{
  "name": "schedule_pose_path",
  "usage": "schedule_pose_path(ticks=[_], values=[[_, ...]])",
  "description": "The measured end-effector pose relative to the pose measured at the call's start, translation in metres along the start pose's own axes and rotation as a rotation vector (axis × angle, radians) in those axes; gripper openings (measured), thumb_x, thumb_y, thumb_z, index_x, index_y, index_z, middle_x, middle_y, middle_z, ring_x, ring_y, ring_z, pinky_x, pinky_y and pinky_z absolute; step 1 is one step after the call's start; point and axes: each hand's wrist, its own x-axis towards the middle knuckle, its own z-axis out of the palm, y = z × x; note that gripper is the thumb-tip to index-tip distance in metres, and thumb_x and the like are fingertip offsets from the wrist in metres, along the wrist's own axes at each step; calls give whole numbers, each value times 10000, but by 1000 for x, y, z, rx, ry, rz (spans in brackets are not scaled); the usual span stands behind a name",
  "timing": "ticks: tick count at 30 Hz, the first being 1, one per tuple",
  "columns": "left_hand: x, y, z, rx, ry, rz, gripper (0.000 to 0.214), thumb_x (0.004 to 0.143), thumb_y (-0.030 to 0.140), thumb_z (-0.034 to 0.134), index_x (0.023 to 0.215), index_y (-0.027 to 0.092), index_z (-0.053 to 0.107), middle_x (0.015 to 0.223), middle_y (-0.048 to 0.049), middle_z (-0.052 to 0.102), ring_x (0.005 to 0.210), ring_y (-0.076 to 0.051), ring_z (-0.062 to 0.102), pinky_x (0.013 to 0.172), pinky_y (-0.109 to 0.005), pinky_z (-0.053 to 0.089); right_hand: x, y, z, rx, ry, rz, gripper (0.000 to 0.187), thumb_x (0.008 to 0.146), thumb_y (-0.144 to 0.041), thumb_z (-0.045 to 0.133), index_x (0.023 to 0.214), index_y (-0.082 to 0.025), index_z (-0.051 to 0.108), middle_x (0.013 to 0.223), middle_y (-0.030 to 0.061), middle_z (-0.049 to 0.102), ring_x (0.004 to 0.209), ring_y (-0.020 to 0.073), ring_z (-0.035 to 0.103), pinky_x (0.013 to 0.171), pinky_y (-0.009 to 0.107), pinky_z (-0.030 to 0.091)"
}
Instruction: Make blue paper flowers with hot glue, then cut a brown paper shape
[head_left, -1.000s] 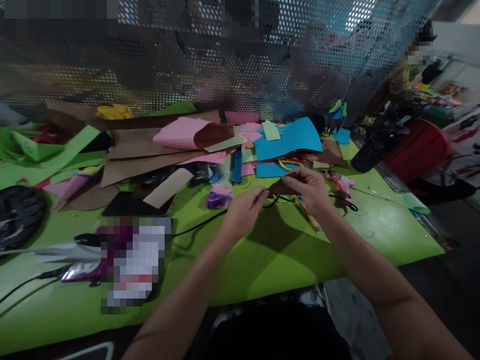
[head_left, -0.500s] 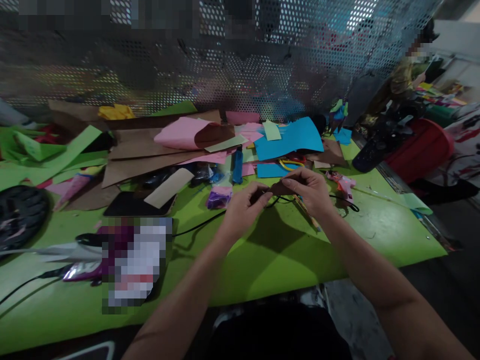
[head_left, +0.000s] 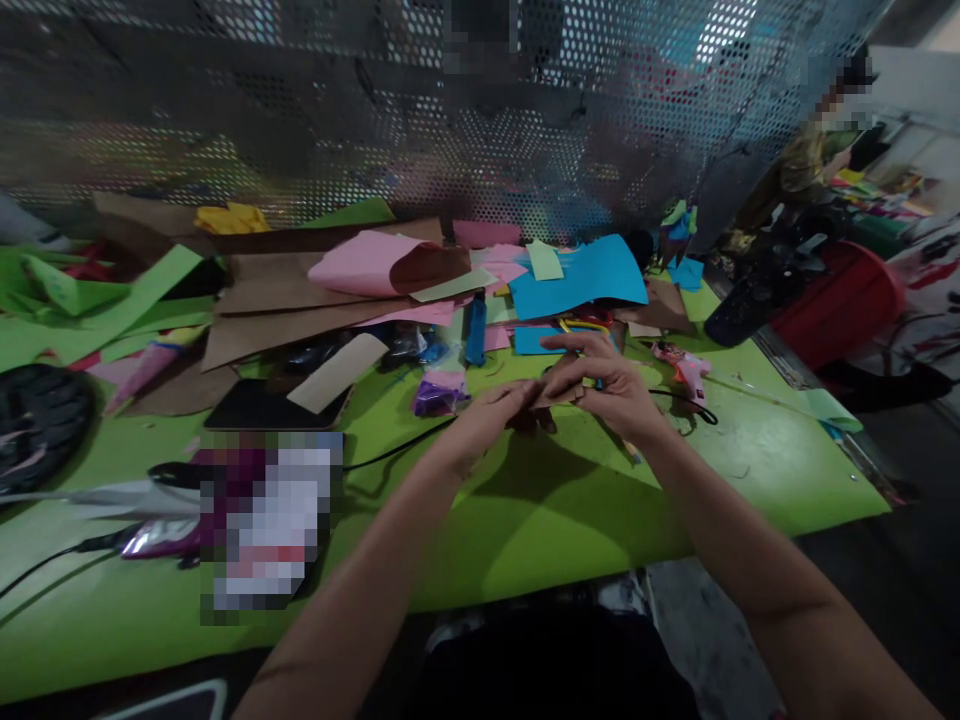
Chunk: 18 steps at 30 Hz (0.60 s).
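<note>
Above the green tabletop [head_left: 450, 560] my two hands meet over a small brown piece [head_left: 559, 396], perhaps paper or foam sheet; fingers cover most of it. My left hand [head_left: 491, 415] pinches its left end between thumb and fingers. From the other side my right hand [head_left: 611, 385] grips it, with the upper fingers stretched across the top. A black cord [head_left: 405, 447] passes along the table behind the hands. Partly hidden below my right hand lies a pencil [head_left: 631, 450]. A pink glue gun [head_left: 686, 372] rests just right of that hand.
Behind are a blue cutter knife [head_left: 475, 330], blue sheets [head_left: 577, 280], a pink rolled sheet [head_left: 360, 262] and brown sheets [head_left: 285, 290]. At left lie a phone [head_left: 247, 405] and a round black tray [head_left: 45, 430]. A person [head_left: 806, 160] is beyond a red tub [head_left: 847, 300].
My right hand's fingers have opened out and shifted over the brown piece. Both hands have drawn closer together and slightly lower, with the left fingers now under it.
</note>
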Motion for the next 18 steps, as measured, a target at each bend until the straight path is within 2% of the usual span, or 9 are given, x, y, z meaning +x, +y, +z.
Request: schedule_pose_path(ticks=[2, 4, 6, 8, 10, 13, 16, 18], values=[[2, -3, 1, -39, 32, 22, 442, 791, 613, 714, 843, 175, 681, 714, -44, 696, 626, -138, 577, 610, -272, 446, 0, 1, 1, 7, 16, 12, 236, 803, -163, 674, 880, -336, 814, 1412, -19, 641, 1383, 277, 505, 1190, 478, 335], [5, -5, 0, -59, 114, 53, 418, 767, 582, 749, 805, 175, 664, 685, -28, 676, 598, -119, 549, 595, -259, 427, 1, 4, 1, 59, 88, 35, 293, 832, -204, 671, 1051, -354, 794, 1467, -23, 600, 1416, 257, 477, 1207, 451, 323], [7, -5, 0, -46, 189, 84, 408, 776, 571, 739, 788, 172, 656, 682, -25, 677, 591, -114, 540, 597, -256, 424, 2, 8, 2, 167, 168, 88, 343, 874, -275, 648, 1198, -341, 739, 1432, 4, 628, 1364, 244, 527, 1173, 435, 374], [8, -4, 0, -1, 239, 107, 384, 789, 548, 723, 780, 170, 654, 690, -28, 686, 609, -122, 555, 610, -260, 434, 3, 12, 5, 275, 199, 171, 350, 885, -370, 658, 1222, -297, 713, 1327, 39, 689, 1248, 244, 608, 1087, 424, 461], [7, -3, 3, 61, 259, 124, 334, 814, 495, 691, 759, 168, 649, 690, -28, 680, 633, -133, 568, 625, -267, 443, 4, 14, 11, 306, 195, 253, 419, 793, -425, 772, 1173, -259, 706, 1205, 55, 732, 1115, 244, 665, 992, 409, 525], [5, -3, 9, 208, 240, 175, 241, 841, 371, 629, 708, 170, 626, 678, -14, 648, 652, -138, 560, 627, -268, 427, 3, 15, 22, 342, 145, 357, 526, 603, -402, 923, 1045, -231, 695, 930, 30, 756, 871, 228, 710, 821, 395, 595], [3, -3, 14, 356, 208, 204, 233, 861, 318, 591, 678, 175, 597, 645, 2, 616, 638, -139, 545, 609, -265, 398, 1, 13, 27, 465, 111, 479, 441, 587, -476, 921, 843, -217, 672, 688, -5, 699, 643, 208, 693, 627, 378, 613], [3, -2, 16, 379, 168, 190, 235, 891, 334, 570, 724, 176, 618, 638, 8, 616, 621, -139, 543, 602, -263, 395, 1, 12, 26, 472, 161, 508, 431, 581, -513, 915, 756, -211, 662, 668, -2, 691, 608, 196, 678, 586, 357, 603]])
